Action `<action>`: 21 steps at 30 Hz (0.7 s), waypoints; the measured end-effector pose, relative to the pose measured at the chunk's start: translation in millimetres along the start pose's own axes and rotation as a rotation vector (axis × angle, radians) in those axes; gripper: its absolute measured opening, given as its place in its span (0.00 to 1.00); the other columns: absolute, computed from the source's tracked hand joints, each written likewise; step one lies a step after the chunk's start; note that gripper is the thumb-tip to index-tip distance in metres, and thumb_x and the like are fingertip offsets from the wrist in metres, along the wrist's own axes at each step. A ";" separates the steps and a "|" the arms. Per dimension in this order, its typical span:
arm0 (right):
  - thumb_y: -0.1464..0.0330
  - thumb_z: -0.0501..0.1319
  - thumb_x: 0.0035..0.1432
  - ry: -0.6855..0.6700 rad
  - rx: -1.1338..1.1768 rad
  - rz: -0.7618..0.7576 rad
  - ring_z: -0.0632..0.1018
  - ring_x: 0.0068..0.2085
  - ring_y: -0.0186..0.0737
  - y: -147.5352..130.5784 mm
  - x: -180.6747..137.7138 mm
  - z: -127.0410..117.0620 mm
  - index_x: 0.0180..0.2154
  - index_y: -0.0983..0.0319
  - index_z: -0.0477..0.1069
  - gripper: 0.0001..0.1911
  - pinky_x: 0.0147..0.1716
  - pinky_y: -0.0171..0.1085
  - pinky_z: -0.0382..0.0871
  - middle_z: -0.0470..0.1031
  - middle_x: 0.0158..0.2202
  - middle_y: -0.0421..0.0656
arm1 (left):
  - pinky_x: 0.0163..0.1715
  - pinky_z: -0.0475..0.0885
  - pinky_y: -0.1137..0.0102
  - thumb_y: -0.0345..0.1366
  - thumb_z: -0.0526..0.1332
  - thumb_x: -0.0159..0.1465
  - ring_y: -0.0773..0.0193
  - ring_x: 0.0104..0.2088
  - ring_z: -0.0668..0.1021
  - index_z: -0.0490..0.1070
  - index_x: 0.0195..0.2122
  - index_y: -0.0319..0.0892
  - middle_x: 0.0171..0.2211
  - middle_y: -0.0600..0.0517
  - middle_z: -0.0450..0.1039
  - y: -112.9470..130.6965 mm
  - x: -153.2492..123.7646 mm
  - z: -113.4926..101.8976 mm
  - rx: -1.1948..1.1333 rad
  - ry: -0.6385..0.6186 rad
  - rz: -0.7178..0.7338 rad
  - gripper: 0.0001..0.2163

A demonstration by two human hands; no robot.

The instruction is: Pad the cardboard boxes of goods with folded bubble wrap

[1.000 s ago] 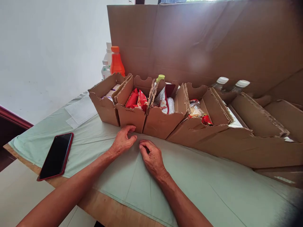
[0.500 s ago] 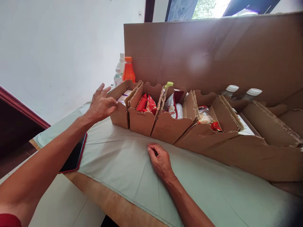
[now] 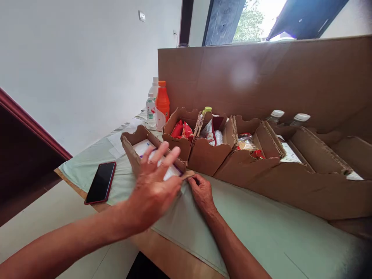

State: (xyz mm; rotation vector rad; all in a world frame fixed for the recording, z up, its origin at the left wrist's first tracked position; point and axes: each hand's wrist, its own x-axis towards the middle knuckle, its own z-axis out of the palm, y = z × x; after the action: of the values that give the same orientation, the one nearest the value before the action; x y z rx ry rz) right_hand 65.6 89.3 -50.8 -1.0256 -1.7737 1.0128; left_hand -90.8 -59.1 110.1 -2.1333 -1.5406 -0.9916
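A small cardboard box (image 3: 130, 151) stands turned at an angle, pulled out from the row, with white packs with purple edges (image 3: 142, 147) inside. My left hand (image 3: 155, 190) is over its near side, fingers spread and slightly blurred; the thumb is by the near corner. With fingers closed, my right hand (image 3: 201, 192) pinches the box's near right corner, close to the table cloth. Right behind it is another cardboard box (image 3: 177, 145) with red packets (image 3: 182, 130).
More cardboard boxes (image 3: 209, 157) with packets run to the right before a tall cardboard panel (image 3: 247, 81). An orange bottle (image 3: 162, 106) and clear bottles (image 3: 150, 110) stand at the back left. A phone (image 3: 100, 182) lies near the table's left edge.
The leftmost box has come out of the row towards me and turned. My left hand moved right and nearer with it; my right hand has closed on the box's corner.
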 end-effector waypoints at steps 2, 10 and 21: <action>0.54 0.62 0.68 0.011 0.028 0.022 0.79 0.37 0.38 1.5 2.1 -1.3 0.37 0.64 0.75 0.18 0.42 0.43 0.75 0.78 0.35 0.41 | 0.70 0.49 0.40 0.36 0.65 0.66 0.42 0.72 0.57 0.78 0.46 0.52 0.71 0.53 0.59 16.0 0.7 -2.5 -0.129 0.071 0.010 0.08; 0.48 0.61 0.62 0.076 0.104 0.106 0.82 0.42 0.47 -39.8 -44.7 -29.4 0.41 0.62 0.79 0.24 0.42 0.43 0.77 0.83 0.42 0.50 | 0.73 0.49 0.56 0.49 0.62 0.69 0.49 0.72 0.59 0.66 0.63 0.50 0.69 0.53 0.63 -109.3 -46.6 -12.1 -0.596 0.606 -0.828 0.23; 0.52 0.50 0.72 0.074 0.087 0.066 0.66 0.69 0.52 -69.4 -138.0 -29.3 0.71 0.53 0.56 0.31 0.62 0.50 0.70 0.60 0.71 0.46 | 0.62 0.70 0.57 0.55 0.56 0.68 0.51 0.67 0.68 0.68 0.58 0.52 0.60 0.49 0.73 -48.8 -94.1 47.4 -0.747 0.261 -0.911 0.22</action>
State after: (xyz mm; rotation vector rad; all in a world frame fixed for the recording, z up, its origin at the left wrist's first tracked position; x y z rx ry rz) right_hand 120.2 -53.4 -13.5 -1.0600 -1.6315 1.0700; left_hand -135.9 -77.3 4.8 -1.4577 -2.2735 -2.3289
